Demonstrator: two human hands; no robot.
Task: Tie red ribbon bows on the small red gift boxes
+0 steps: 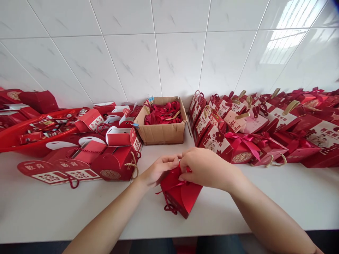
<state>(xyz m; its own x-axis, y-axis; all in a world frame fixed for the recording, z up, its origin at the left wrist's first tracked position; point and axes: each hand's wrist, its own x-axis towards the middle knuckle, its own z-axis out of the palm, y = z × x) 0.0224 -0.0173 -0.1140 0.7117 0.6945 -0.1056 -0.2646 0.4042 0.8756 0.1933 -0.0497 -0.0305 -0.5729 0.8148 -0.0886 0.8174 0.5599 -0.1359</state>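
A small red gift box stands tilted on the table in front of me, with a dark red cord handle hanging at its left side. A red ribbon runs across the top of it. My left hand is at the upper left of the box, its thumb and fingers closed on the ribbon. From the right, my right hand bends over the top, its fingers pinched on the ribbon too. The fingertips and most of the ribbon between them are partly hidden.
A cardboard box of red ribbons stands behind my hands. To the left are open red gift boxes and a red tray of wrapped sweets. Rows of closed gift boxes fill the right, before a tiled wall.
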